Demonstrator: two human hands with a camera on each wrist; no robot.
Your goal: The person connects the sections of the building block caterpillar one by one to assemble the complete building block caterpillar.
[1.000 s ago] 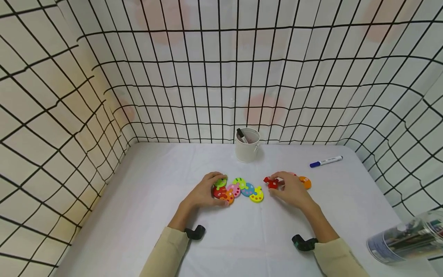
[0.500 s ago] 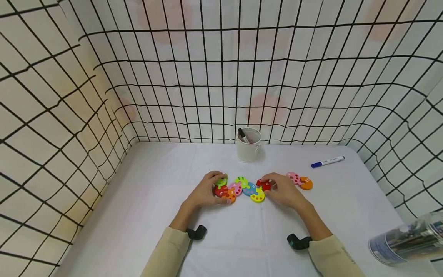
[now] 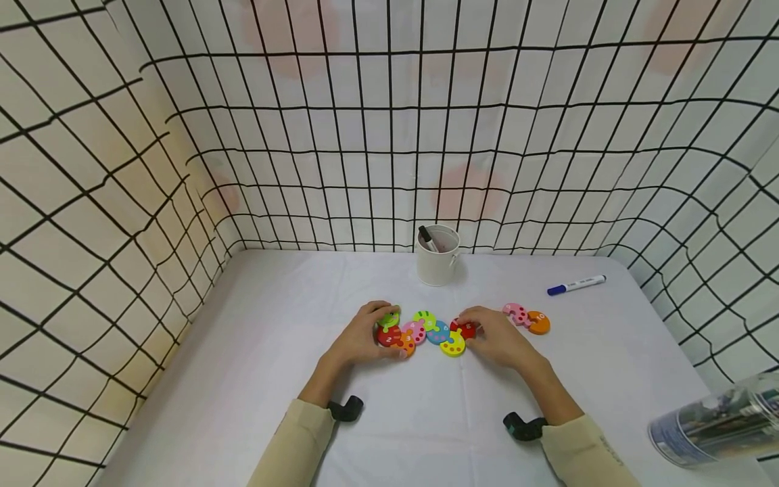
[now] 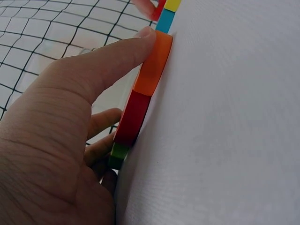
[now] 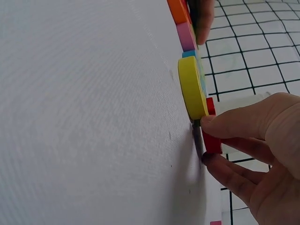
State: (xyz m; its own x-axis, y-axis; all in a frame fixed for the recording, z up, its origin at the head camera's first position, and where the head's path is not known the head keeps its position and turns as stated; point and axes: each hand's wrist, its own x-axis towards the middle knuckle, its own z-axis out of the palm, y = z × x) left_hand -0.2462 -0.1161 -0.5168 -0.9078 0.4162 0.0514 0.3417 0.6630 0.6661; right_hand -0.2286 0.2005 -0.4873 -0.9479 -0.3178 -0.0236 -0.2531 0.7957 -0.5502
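A chain of colourful numbered wooden puzzle pieces lies on the white table. My left hand [image 3: 360, 336] holds its left end, thumb against the orange piece [image 4: 154, 65] and fingers round the far side of the red piece [image 4: 132, 117] and the green piece [image 3: 389, 319]. Rightward run a pink piece [image 3: 415, 331], a light green piece [image 3: 424, 318], a blue piece [image 3: 437, 333] and a yellow piece [image 3: 453, 345]. My right hand [image 3: 500, 336] pinches another red piece [image 5: 212, 140] between thumb and fingers, against the yellow one. In the right wrist view it sits slightly above the cloth.
A joined pink piece [image 3: 514, 312] and orange piece [image 3: 538, 322] lie right of my right hand. Behind are a white bucket [image 3: 435, 267] with a black-capped marker and a blue-capped marker [image 3: 576, 285]. A clear jar [image 3: 712, 419] lies at the right. Black-lined white walls [image 3: 389, 135] surround the table.
My right hand has moved left with the red piece, bringing it to the yellow piece and lower. The pink and orange pair at right has come into fuller view. My left hand stays put.
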